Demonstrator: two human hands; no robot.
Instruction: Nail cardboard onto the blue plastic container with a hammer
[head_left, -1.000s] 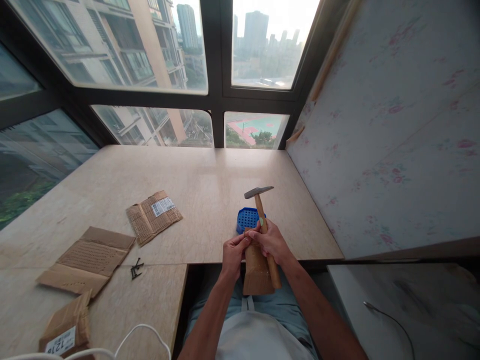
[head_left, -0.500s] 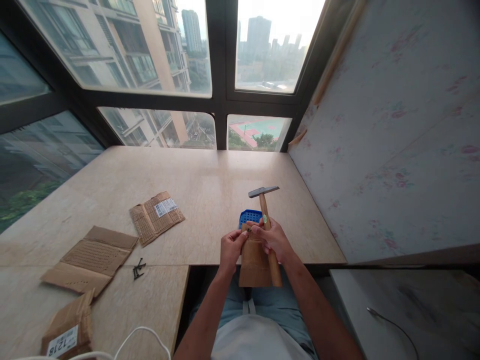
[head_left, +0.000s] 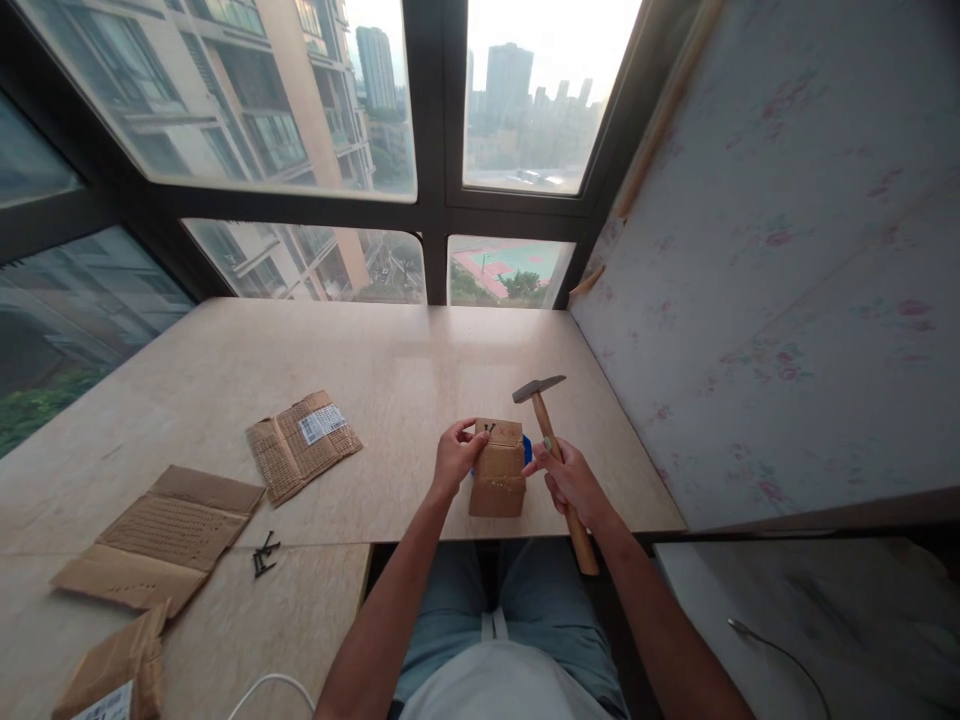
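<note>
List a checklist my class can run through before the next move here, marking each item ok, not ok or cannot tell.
1. Hammer gripped by its handle in the right hand: ok.
2. Left hand on the creased cardboard: ok, at its left edge.
3. Hammer head away from the left fingers: ok, off to their right.
4. Small dark item by the left thumb firmly set: cannot tell, too small.
5. Loose dark fasteners gathered in a container: not ok, lying on the tabletop.

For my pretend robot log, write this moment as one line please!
left hand: touching folded cardboard | right hand: gripping hammer | blue tray: partly hidden by cardboard
</note>
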